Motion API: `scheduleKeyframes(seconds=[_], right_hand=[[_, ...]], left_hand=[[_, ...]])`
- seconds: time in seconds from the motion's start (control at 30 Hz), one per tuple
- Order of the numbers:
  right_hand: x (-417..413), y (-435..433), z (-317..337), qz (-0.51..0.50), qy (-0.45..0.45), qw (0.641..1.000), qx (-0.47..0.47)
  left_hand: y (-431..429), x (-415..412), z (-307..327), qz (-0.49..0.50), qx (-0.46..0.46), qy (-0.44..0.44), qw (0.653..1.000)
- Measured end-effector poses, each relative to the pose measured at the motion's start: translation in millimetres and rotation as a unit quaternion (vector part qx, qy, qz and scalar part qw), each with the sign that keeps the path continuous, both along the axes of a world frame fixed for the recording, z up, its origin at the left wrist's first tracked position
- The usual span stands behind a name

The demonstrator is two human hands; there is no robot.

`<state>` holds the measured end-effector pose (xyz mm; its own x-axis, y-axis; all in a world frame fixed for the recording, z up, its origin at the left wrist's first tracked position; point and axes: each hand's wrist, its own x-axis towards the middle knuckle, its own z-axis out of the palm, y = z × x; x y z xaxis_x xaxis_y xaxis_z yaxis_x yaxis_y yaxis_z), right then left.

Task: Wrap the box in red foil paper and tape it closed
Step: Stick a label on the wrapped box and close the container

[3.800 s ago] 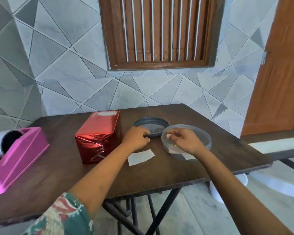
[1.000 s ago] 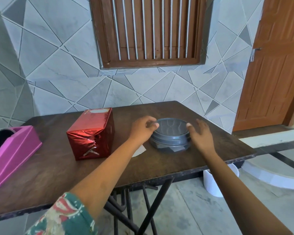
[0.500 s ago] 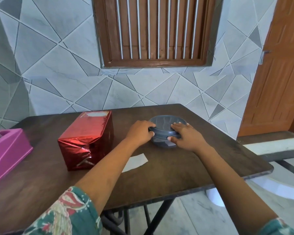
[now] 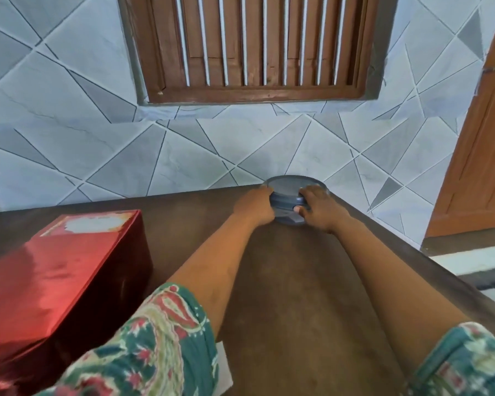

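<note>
Now that the lid is seated on the grey container (image 4: 289,195), which stood open seconds ago, both hands have run it out to arm's length, right up at the far corner of the table (image 4: 297,295). The left hand (image 4: 255,205) is curled on its left flank and the right hand (image 4: 319,208) on its right, thumb across the front: the pair are clamped on it, with the tub between them. The pink tape dispenser, earlier off to the left, is out of shot. And the box (image 4: 60,275)? It sits well back from the hands, left of the left forearm, sheathed in red foil. By the look of it the wrapping is finished and this is tidying away. A white slip (image 4: 225,370) peeks from under the left sleeve. No writing is legible: the pale patch (image 4: 92,224) on the box's top is blurred, and the lid shows no brand.
</note>
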<state>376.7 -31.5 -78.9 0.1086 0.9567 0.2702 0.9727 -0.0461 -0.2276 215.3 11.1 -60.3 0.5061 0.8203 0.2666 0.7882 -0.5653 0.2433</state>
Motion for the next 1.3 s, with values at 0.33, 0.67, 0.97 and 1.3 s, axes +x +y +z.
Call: scheduleKeyframes(seconds=[0.33, 0.67, 0.97, 1.3], right_hand=[[21, 48, 8, -0.006, 0.001, 0.999, -0.033], [-27, 3, 35, -0.007, 0.106, 0.994, -0.009], [-150, -114, 54, 0.081, 0.290, 0.940, 0.159], [-335, -191, 65, 0.215, 0.384, 0.889, 0.127]], left_hand=[[45, 24, -5, 0.003, 0.000, -0.020, 1.000], [6, -5, 24, 0.001, -0.092, -0.124, 0.988], [-111, -137, 67, 0.041, -0.040, -0.232, 0.971], [-221, -340, 88, 0.182, 0.022, -0.254, 0.950]])
